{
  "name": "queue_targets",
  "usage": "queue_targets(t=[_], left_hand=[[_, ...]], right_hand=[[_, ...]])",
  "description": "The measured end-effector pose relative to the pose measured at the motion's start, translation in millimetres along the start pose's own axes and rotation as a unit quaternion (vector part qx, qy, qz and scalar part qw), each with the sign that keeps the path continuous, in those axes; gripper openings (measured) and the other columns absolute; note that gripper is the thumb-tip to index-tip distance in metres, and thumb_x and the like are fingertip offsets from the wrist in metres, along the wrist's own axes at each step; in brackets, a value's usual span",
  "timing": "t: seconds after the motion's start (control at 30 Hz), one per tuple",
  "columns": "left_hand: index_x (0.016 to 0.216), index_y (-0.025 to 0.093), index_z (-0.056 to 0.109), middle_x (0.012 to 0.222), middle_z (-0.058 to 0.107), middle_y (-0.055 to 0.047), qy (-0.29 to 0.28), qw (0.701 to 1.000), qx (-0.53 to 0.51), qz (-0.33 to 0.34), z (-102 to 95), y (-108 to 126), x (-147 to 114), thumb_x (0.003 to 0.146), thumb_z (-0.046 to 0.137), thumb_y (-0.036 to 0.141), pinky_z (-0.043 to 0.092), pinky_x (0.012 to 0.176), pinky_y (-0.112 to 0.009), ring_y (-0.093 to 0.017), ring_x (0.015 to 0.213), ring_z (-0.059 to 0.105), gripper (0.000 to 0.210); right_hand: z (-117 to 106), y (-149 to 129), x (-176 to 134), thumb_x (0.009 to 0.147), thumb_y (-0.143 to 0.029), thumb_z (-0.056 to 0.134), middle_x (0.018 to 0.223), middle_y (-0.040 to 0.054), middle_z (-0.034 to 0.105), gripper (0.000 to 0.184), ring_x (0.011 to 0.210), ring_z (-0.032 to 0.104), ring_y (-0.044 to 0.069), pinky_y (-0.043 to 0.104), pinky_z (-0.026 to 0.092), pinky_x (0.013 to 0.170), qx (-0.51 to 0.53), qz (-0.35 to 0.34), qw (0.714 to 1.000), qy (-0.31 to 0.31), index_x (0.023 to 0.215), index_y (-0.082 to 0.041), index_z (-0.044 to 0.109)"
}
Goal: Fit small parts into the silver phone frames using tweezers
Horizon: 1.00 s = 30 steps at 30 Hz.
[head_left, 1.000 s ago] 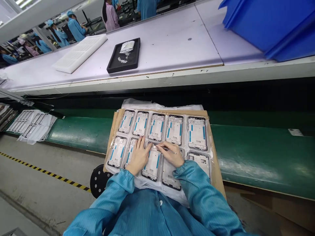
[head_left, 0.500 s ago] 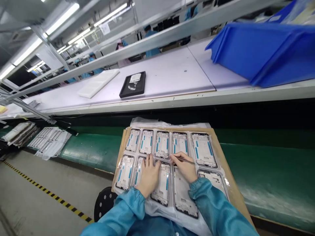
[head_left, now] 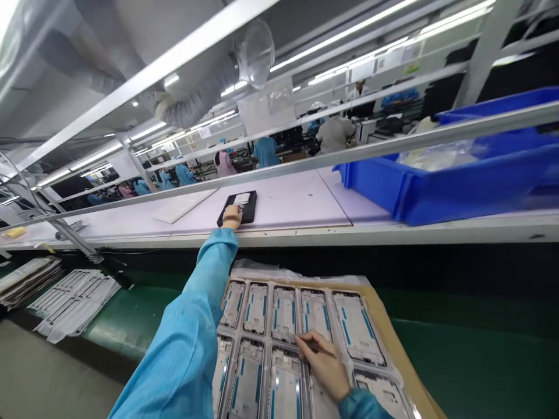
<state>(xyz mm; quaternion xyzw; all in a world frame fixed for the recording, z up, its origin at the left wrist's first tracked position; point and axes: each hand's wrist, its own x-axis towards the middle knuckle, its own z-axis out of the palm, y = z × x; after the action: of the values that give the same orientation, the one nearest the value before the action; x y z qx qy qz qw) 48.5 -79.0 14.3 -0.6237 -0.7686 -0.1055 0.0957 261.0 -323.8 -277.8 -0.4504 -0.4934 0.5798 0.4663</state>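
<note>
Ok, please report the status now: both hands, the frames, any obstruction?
Left hand at black tray; grip unclear. Right hand holding thin tool over frames. Left sleeve partly blocks view of leftmost frames.

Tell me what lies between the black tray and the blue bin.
In the head view, pale bench top lies between the black tray and the blue bin, marked by a small dark spot and a seam.

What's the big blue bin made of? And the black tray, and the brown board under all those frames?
Blue bin: probably hard plastic, smooth and slightly shiny, with a ridge at its corner that looks moulded.
Black tray: maybe plastic or foam; its dull, even black leaves that open.
Brown board: looks like cardboard, because it's plain tan and not shiny.
</note>
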Motion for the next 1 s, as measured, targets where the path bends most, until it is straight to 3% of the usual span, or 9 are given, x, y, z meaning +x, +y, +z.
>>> queue_targets(t=[0.13,0.4,0.7,0.83,1.0], left_hand=[[0.117,0.013,0.066,0.124,0.067,-0.011,-0.043,0.997,0.046,-0.033,10.2,5,19,0.096,0.067,0.03,0.054,0.099,-0.047,-0.024,0.112,0.066,0.026],[0.124,0.015,0.063,0.132,0.062,-0.012,-0.083,0.992,0.095,-0.028,14.0,7,31,0.097,0.066,0.034,0.053,0.102,-0.051,-0.027,0.12,0.062,0.034],[0.111,0.013,0.065,0.116,0.069,-0.01,-0.023,0.999,0.026,0.015,8.4,0,26,0.099,0.06,0.035,0.052,0.099,-0.044,-0.022,0.106,0.066,0.025],[0.104,0.012,0.068,0.105,0.073,-0.014,-0.006,1.0,-0.018,0.013,8.4,-7,26,0.094,0.061,0.019,0.05,0.098,-0.041,-0.025,0.105,0.068,0.014],[0.101,0.017,0.07,0.099,0.077,-0.013,0.03,0.995,-0.095,0.001,-3.1,-12,30,0.084,0.059,0.008,0.049,0.099,-0.038,-0.027,0.11,0.067,0.022]], right_hand=[[-1,-8,-2,0.077,-0.063,0.066,0.056,0.0018,0.061,0.044,0.056,0.061,0.022,0.031,0.047,0.056,-0.01,-0.013,1.0,-0.015,0.063,-0.022,0.06],[-2,-10,-2,0.079,-0.061,0.064,0.057,0.0021,0.062,0.042,0.056,0.061,0.021,0.031,0.047,0.057,-0.015,-0.04,0.999,-0.017,0.064,-0.022,0.06],[0,-4,1,0.077,-0.063,0.069,0.057,0.0014,0.064,0.045,0.052,0.064,0.021,0.03,0.049,0.055,0.018,-0.035,0.999,-0.002,0.066,-0.021,0.062],[0,-5,2,0.078,-0.064,0.069,0.056,0.001,0.064,0.045,0.051,0.064,0.021,0.031,0.048,0.055,0.011,-0.038,0.999,0.007,0.066,-0.021,0.062],[1,-3,1,0.078,-0.064,0.068,0.054,0.0007,0.062,0.045,0.05,0.064,0.021,0.031,0.047,0.054,0.019,-0.033,0.999,0.009,0.065,-0.021,0.062]])
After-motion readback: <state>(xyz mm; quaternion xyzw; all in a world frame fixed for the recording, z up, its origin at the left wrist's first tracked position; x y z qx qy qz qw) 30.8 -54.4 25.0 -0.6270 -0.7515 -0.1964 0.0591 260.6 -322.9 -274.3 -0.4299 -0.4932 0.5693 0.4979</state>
